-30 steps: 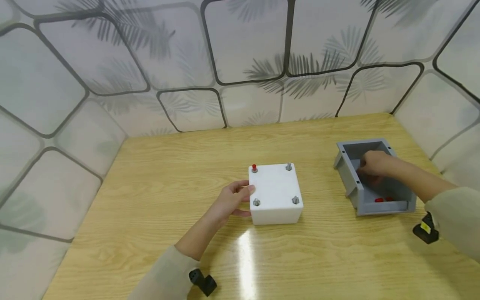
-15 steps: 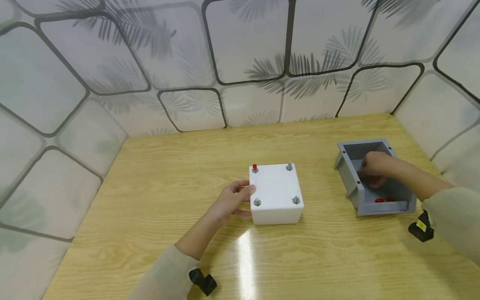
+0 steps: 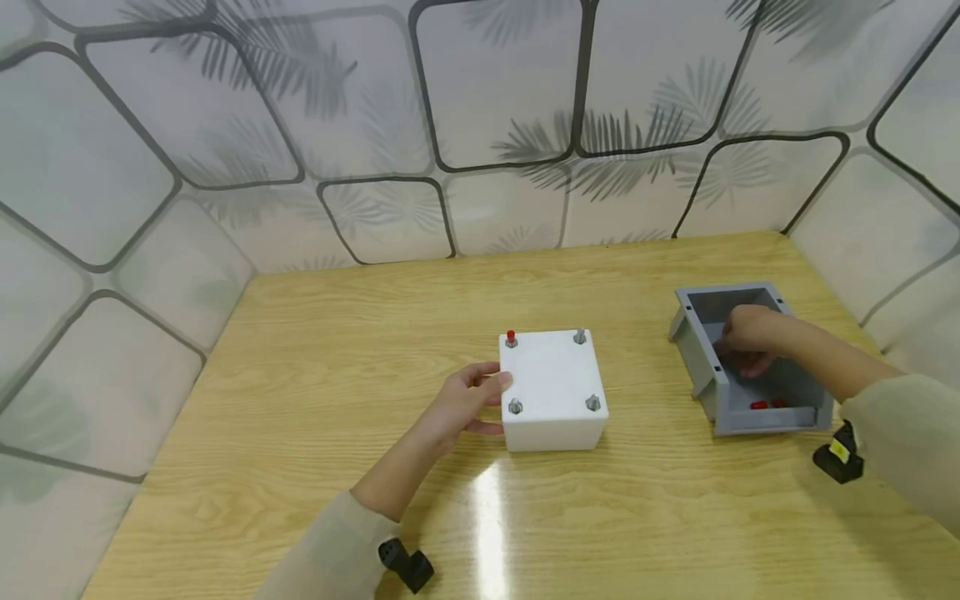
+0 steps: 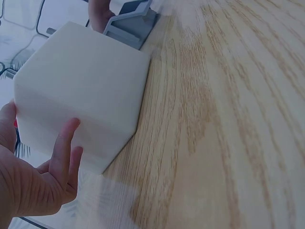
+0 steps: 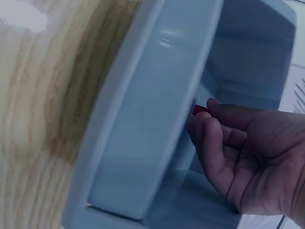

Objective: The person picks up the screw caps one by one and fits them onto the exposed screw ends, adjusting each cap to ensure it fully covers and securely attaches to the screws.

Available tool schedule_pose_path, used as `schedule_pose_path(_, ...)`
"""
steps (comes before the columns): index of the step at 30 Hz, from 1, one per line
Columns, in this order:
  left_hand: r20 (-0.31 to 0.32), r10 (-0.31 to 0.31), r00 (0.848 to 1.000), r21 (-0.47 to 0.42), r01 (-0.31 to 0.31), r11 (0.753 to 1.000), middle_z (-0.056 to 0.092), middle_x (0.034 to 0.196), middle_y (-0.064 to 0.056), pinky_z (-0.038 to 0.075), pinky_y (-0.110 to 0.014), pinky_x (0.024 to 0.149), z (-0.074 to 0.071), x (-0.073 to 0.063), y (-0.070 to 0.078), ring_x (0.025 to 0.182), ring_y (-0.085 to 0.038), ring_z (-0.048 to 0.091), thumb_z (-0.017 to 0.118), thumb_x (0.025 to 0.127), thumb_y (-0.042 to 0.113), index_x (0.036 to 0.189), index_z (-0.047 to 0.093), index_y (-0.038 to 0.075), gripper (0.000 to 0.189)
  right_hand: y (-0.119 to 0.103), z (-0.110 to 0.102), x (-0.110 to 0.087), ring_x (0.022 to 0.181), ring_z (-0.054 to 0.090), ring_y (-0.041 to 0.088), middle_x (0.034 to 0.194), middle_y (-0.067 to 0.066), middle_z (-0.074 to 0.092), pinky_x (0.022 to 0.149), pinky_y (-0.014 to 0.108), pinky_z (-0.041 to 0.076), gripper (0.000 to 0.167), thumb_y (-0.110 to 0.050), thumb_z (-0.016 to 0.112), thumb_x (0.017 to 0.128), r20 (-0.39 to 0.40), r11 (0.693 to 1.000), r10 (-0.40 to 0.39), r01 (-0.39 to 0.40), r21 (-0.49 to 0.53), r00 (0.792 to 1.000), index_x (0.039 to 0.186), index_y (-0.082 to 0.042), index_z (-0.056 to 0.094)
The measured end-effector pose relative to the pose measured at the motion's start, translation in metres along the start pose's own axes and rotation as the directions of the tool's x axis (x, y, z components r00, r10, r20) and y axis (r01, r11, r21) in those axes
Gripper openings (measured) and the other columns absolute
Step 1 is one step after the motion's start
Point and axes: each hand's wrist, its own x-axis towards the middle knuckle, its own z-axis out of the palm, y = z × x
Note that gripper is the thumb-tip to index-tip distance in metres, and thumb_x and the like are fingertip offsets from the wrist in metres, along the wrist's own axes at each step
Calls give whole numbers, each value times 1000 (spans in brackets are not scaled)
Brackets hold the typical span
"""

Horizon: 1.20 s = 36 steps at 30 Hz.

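A white box stands on the table with a metal threaded stud at each top corner. A red cap sits on the far-left stud. My left hand grips the box's left side, thumb over the top edge and fingers against the side wall. Inside the grey bin on the right is my right hand, fingers curled. In the right wrist view, a small red cap shows between its thumb and index fingertip. Two more red pieces lie near the bin's front lip.
The wooden table carries both the box and the bin, with a stretch of tabletop between them. Patterned walls enclose the back and sides. The bin's raised front lip stands close to my right wrist.
My right hand has shifted only slightly inside the bin, its forearm drawing a little to the left. My left hand and the box hold their place.
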Motion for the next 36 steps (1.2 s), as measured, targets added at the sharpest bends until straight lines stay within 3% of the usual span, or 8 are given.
schedule_pose_path(9,0,-1,1000,1,1,1000,49,120,-16,60,-41,71,0,1,0,106,-30,56,61,92,35,140,41,4,60,-2,-9,-13,50,58,8,55,-1,60,50,23,54,29,-23,57,92,17,993,2,-4,115,1000,71,-3,62)
schedule_pose_path(19,5,-4,1000,-1,4,1000,50,119,-16,60,-41,71,0,0,0,105,-30,57,61,91,36,139,41,5,61,2,-16,-19,52,61,7,57,-1,62,52,23,54,30,-25,55,93,78,985,5,-18,174,997,75,-4,64)
schedule_pose_path(36,6,-10,1000,-9,10,1000,51,118,-16,60,-41,71,0,0,2,104,-28,59,61,92,34,138,42,4,58,-10,-32,-42,52,58,8,57,-2,59,52,24,54,31,-32,58,93,35,994,-48,44,100,998,76,-7,64)
